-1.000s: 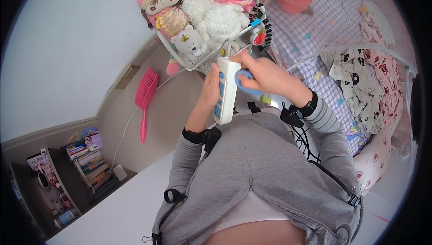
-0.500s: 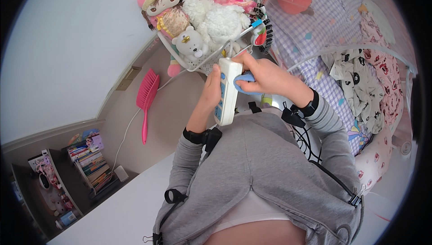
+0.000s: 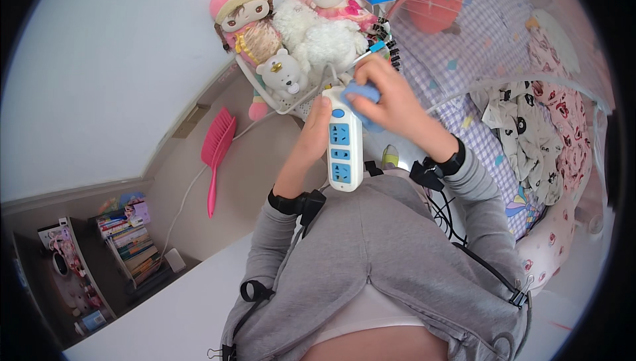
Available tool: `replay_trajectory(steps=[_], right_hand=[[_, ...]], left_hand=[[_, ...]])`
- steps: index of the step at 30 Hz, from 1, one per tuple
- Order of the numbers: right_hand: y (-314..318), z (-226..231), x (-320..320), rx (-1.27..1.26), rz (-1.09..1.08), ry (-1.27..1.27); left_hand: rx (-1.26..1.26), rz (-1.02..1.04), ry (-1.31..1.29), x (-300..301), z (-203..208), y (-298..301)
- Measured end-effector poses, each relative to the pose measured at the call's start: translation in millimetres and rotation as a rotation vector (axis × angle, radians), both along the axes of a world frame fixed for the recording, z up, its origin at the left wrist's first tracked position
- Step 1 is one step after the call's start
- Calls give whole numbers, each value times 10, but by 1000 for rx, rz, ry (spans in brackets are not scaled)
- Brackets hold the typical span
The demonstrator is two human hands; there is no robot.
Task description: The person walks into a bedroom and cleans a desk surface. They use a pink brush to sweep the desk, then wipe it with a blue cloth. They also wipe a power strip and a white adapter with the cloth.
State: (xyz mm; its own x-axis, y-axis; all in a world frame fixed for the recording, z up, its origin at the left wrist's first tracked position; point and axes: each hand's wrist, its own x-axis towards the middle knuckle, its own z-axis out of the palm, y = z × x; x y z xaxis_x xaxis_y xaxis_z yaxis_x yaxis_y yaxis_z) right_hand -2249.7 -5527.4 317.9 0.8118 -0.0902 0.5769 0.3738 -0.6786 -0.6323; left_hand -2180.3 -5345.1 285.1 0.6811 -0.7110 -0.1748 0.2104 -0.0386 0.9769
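Note:
A white power strip point(image 3: 356, 162) with blue sockets and a blue button hangs in front of me, its socket face turned toward me. My left hand point(image 3: 314, 137) grips its left side near the upper end; the fingers behind it are hidden. My right hand point(image 3: 391, 99) is closed on a blue cloth point(image 3: 363, 94), which lies against the strip's upper right edge. From the top end of the strip a white cord point(image 3: 331, 71) rises toward the stuffed toys.
Beyond my hands sit a white plush toy point(image 3: 324, 43), a white bear point(image 3: 281, 73) and two dolls. A pink brush point(image 3: 217, 146) lies on the grey-brown surface at left. Books point(image 3: 132, 245) fill a shelf lower left. A bed with checkered bedding point(image 3: 457, 112) is at right.
The power strip has turned so its socket face shows more fully. My right hand has moved up and slightly right with the blue cloth, toward the strip's top end.

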Motion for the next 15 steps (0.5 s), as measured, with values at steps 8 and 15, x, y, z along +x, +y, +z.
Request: replay_trajectory(steps=[8,15], right_hand=[[287,-88,-391,-46,-3,335],[100,-124,-298,76,-127,204]], left_hand=[[86,185,-258,78,-202,-170],[-143,-56,101,69,-277,-162]])
